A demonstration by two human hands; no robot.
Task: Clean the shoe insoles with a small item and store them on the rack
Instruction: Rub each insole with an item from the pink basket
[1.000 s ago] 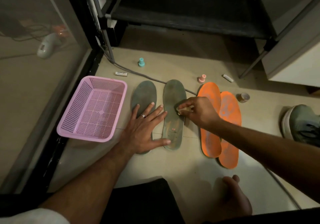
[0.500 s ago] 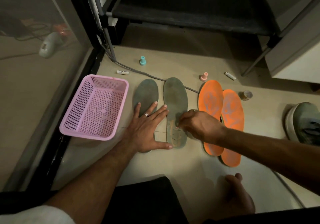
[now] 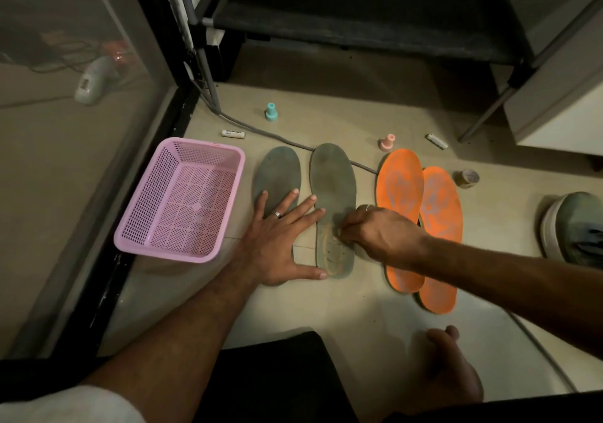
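Two orange insoles (image 3: 421,220) beside right hand (image 3: 381,235).

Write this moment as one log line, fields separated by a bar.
stage: cleaning | left hand: flat across both grey insoles | right hand: rubbing the right grey insole, item hidden | orange insoles: untouched | rack: no insoles

Pink mesh basket (image 3: 182,194), grey-green insoles (image 3: 332,187), orange insoles (image 3: 399,174) (grey-smudged)

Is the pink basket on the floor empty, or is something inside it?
Empty. Through the pink basket only its own perforated bottom shows; nothing lies inside.
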